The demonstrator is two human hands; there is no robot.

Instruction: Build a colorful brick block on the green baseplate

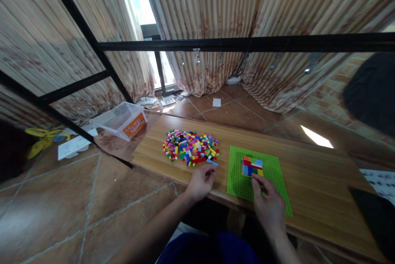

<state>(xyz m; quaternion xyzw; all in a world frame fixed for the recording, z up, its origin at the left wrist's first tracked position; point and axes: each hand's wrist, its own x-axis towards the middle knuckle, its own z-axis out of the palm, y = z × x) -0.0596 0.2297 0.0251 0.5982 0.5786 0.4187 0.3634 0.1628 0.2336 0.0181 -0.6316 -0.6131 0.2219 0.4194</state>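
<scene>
My left hand is by the near edge of the brick pile, its fingers curled together. A light blue toy brick shows right at its fingertips; whether they grip it or only lie beside it is unclear. My right hand rests over the green baseplate, thumb and finger closed at the near edge of a small brick build. That build has red, blue, orange, white and yellow bricks. Anything small inside the right fingertips is hidden.
Loose colourful bricks lie heaped on the wooden table. A clear plastic bin with an orange label stands beyond the table's left end. A black metal rail crosses behind, before striped curtains. A printed sheet lies at right.
</scene>
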